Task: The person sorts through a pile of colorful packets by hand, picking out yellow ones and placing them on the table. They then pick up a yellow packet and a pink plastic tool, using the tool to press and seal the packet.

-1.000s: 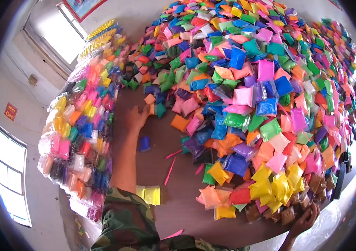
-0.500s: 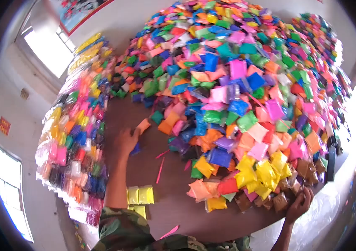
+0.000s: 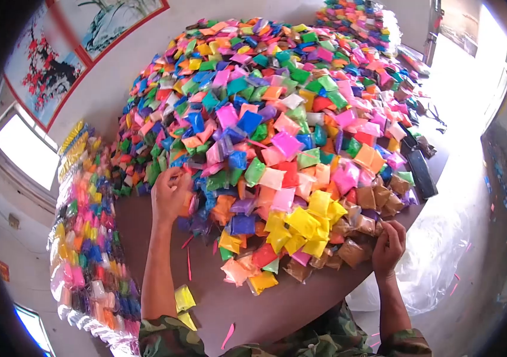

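A big heap of small clear packets with coloured filling [image 3: 253,119] covers the table. At the heap's near left edge is my left hand [image 3: 170,193], its fingers bent together among the packets; whatever they hold is hidden. Over on the right, my right hand [image 3: 389,247] has its fingers closed at the edge of a brown packet [image 3: 365,224]. Another brown packet [image 3: 354,253] lies just beside that hand. Yellow packets [image 3: 304,225] form a cluster on top, left of the brown ones. Two pale yellow packets [image 3: 185,298] lie by my left forearm.
Stacked rows of packets in clear wrap [image 3: 89,238] stand along the left. Pink strips [image 3: 228,336] lie on the brown tabletop [image 3: 206,324]. A black oblong object [image 3: 422,172] rests at the table's right edge. Clear plastic sheeting [image 3: 432,268] hangs beyond it.
The view has swung to the right. My left hand has moved from the bare tabletop by an orange and a blue packet to the heap's edge. My right hand stays by the brown packets.
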`<action>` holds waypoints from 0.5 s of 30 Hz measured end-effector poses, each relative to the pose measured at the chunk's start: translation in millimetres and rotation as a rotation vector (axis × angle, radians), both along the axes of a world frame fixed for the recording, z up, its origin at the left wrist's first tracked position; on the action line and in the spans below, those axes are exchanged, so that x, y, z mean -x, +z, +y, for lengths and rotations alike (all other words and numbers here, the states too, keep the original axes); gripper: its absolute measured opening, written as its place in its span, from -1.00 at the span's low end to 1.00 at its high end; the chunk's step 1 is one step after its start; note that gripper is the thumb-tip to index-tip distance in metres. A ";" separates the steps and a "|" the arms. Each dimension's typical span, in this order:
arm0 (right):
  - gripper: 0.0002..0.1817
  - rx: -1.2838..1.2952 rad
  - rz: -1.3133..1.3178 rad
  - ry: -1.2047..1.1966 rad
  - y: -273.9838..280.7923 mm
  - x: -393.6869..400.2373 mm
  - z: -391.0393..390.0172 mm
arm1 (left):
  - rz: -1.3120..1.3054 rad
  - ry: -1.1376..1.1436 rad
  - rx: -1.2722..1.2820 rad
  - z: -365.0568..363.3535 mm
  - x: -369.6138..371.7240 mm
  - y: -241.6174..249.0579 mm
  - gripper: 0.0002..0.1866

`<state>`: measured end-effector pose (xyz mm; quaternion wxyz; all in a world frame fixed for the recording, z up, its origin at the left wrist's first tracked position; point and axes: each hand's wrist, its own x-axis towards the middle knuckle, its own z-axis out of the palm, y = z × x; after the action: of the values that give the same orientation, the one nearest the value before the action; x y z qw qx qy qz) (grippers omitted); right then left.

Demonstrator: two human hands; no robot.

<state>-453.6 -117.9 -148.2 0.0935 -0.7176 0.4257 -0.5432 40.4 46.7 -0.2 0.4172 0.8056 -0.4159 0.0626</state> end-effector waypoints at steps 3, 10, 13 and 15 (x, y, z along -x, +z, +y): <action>-0.77 0.044 0.037 0.006 3.0 2.2 1.0 | -0.308 -0.120 -0.054 -41.3 66.1 42.5 -0.59; -0.78 0.012 0.065 0.044 10.0 8.7 -1.6 | -0.653 -0.514 -0.206 -170.0 164.0 43.3 -0.74; -0.80 -0.003 0.033 0.052 11.6 9.4 -5.4 | -0.790 -0.609 -0.311 -215.2 175.3 31.3 -0.79; -0.81 -0.006 0.014 0.066 13.4 10.2 -8.1 | -0.825 -0.619 -0.354 -240.5 181.2 24.3 -0.81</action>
<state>-463.8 -125.9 -134.7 0.1107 -0.7349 0.4041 -0.5333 -140.8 -193.8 24.0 0.0764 0.6121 -0.7670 0.1769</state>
